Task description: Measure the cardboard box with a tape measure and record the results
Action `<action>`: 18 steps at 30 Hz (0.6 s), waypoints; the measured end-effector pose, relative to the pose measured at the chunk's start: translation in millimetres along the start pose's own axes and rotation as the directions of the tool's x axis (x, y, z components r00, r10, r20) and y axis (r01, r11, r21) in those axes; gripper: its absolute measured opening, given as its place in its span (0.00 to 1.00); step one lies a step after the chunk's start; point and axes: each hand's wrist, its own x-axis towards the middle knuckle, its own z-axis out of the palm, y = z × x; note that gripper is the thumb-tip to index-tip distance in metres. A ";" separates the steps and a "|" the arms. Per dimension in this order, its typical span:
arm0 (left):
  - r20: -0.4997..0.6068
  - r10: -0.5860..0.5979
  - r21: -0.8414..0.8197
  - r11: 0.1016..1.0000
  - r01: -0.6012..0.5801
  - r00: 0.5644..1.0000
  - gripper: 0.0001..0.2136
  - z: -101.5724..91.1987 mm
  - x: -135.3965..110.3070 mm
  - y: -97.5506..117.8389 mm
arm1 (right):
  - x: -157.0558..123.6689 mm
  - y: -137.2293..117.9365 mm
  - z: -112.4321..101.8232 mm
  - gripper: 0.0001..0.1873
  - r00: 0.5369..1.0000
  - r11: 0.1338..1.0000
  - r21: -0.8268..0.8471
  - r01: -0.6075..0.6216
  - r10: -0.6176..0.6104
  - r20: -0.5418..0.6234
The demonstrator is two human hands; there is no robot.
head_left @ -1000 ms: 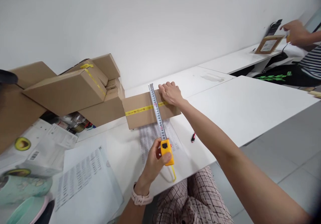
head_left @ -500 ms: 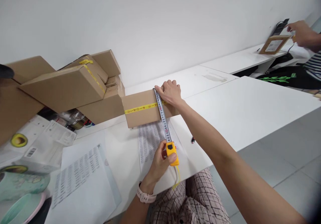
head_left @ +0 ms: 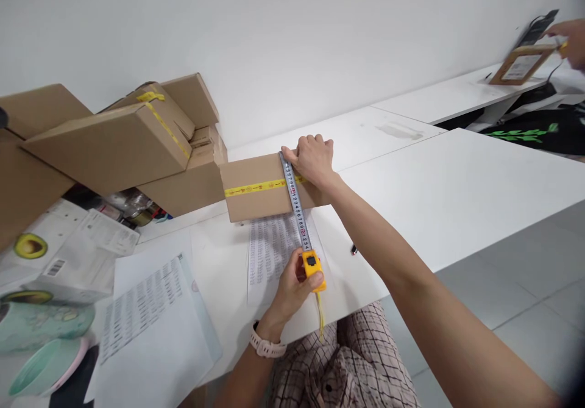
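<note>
Tape measure (head_left: 312, 265) stretched over a cardboard box (head_left: 256, 204)

The box is between the back and front edges of the bench (head_left: 411, 200). Nearer the front edge, the left hand (head_left: 292, 283) grips the tape measure above a printed sheet (head_left: 267, 255). The right hand (head_left: 314, 161) clasps the box's far edge, thumb at the tape's end.

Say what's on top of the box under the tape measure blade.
Yellow printed tape runs along the box; the blade crosses it, and the right hand rests at the far edge. Cardboard beneath the tape, blade and hand is covered.
</note>
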 end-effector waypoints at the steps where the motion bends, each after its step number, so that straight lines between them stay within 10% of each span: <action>1: -0.007 -0.007 0.001 1.000 0.007 1.000 0.29 -1.2 -0.3 0.4 | 0.3 0.4 -0.2 0.28 1.000 1.000 0.004 -0.001 0.001 0.010; 18: 0.055 -0.215 -0.063 0.974 0.218 0.975 0.27 -35.2 -6.9 18.2 | -3.6 -1.9 -8.8 0.27 0.998 0.998 -0.056 -0.004 0.008 0.068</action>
